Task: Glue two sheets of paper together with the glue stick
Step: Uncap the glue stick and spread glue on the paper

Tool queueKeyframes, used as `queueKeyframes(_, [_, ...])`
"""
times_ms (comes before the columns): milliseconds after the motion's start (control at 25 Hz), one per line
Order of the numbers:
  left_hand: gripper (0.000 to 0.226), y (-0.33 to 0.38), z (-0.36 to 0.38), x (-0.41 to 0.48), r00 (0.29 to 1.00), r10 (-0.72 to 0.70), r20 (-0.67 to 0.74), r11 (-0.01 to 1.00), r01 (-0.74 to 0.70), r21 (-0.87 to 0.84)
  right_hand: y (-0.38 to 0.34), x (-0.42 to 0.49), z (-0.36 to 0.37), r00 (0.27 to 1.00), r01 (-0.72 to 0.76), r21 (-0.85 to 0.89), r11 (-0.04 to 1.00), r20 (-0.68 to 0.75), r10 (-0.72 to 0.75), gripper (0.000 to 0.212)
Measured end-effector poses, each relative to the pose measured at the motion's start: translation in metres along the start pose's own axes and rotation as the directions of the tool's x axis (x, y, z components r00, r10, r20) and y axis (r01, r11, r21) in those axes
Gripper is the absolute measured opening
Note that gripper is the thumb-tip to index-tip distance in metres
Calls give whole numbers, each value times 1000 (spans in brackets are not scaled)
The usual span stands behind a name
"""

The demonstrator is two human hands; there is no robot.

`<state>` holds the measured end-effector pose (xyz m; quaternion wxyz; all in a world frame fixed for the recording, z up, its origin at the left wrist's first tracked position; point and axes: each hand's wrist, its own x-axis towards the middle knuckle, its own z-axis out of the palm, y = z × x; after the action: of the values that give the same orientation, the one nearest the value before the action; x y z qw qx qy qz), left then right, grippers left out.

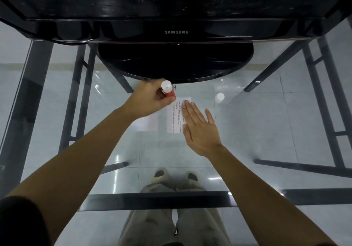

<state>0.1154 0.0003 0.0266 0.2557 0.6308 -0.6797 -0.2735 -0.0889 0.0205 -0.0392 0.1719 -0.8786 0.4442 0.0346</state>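
— What is the left hand (152, 101) doing?

— Its grip is clenched around a glue stick (168, 91). The fingers wrap the red barrel; a white end sticks up out of the fist.

— Which way does the stick point?

— Its long axis is tilted, the white end up and toward the monitor (176, 30), the red end down and to the right, toward the printed sheet (174, 118). The lower tip sits just at that sheet's far left corner; whether it touches the paper I cannot tell.

— And the right hand (200, 127)?

— Released, flat, fingers straight and close together. The palm and fingers lie over the right edge of the printed sheet, fingertips pointing away from the person.

— How does that sheet lie?

— Flat on the glass tabletop (266, 122), long axis running away from the person, text turned sideways.

— Is there a second sheet?

— Yes, a plain sheet (146, 125) lies just left of it, partly under the left wrist. The two look side by side with a narrow gap.

— Anything else on the glass?

— A small white cap (220, 97) stands to the right of the sheets, apart from both hands. The monitor's round black base (175, 63) sits just beyond the left hand.

— Any containers?

— None that I can see.
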Motion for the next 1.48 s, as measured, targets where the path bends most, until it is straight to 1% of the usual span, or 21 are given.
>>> queueKeyframes(80, [22,1,6,-21,997,44,62,998,-40,-54,0,-1,0,1000,0,10,1000,-6,0,58])
queueKeyframes(160, [21,2,13,-46,991,47,125,993,-33,-109,0,-1,-1,1000,0,7,1000,0,0,59])
queueKeyframes(280, [22,3,20,-60,982,59,178,993,-39,-113,-1,-1,-2,1000,0,2,1000,1,0,64])
queueKeyframes(400, [22,4,16,-42,978,44,204,996,-26,-91,-1,-1,-2,1000,1,-8,1000,-13,-1,57])
queueKeyframes(560, [21,2,5,-13,982,-15,186,998,25,-50,0,0,0,1000,3,-14,1000,-20,-3,57])
queueKeyframes(640, [20,0,-2,-4,992,-54,114,996,61,-58,0,0,2,1000,0,-8,1000,-11,0,58])
queueKeyframes(720, [23,0,-6,-4,996,-81,33,991,84,-107,1,0,3,1000,-2,-11,1000,-13,2,58])
queueKeyframes(760, [23,1,-6,-8,997,-70,25,989,73,-128,1,0,3,1000,-3,-13,1000,-20,3,58])
queueKeyframes(800, [22,3,-3,-15,998,-39,50,989,46,-143,0,0,2,1000,-2,-14,1000,-26,2,57])
queueKeyframes(920, [22,8,13,-43,982,61,180,990,-36,-139,-1,0,1,1000,-6,-20,1000,-22,5,57])
queueKeyframes(1040, [25,5,20,-46,975,63,212,991,-36,-132,-1,0,1,1000,-6,-25,1000,-25,6,57])
queueKeyframes(1160, [25,2,15,-24,983,47,178,995,-30,-98,0,0,1,1000,-4,-29,1000,-29,4,57])
queueKeyframes(1240, [26,-1,11,-7,994,12,112,999,-7,-48,1,0,2,999,-8,-31,1000,-32,7,58])
queueKeyframes(1360, [30,-3,8,5,997,-75,0,997,75,2,1,1,4,1000,-2,-7,1000,-24,2,58])
queueKeyframes(1400, [29,-3,8,4,997,-79,-15,997,79,-10,1,1,4,1000,-4,8,1000,-28,4,58])
queueKeyframes(1480, [27,1,12,-11,999,-49,15,997,50,-54,0,1,2,999,-8,42,999,-48,10,58])
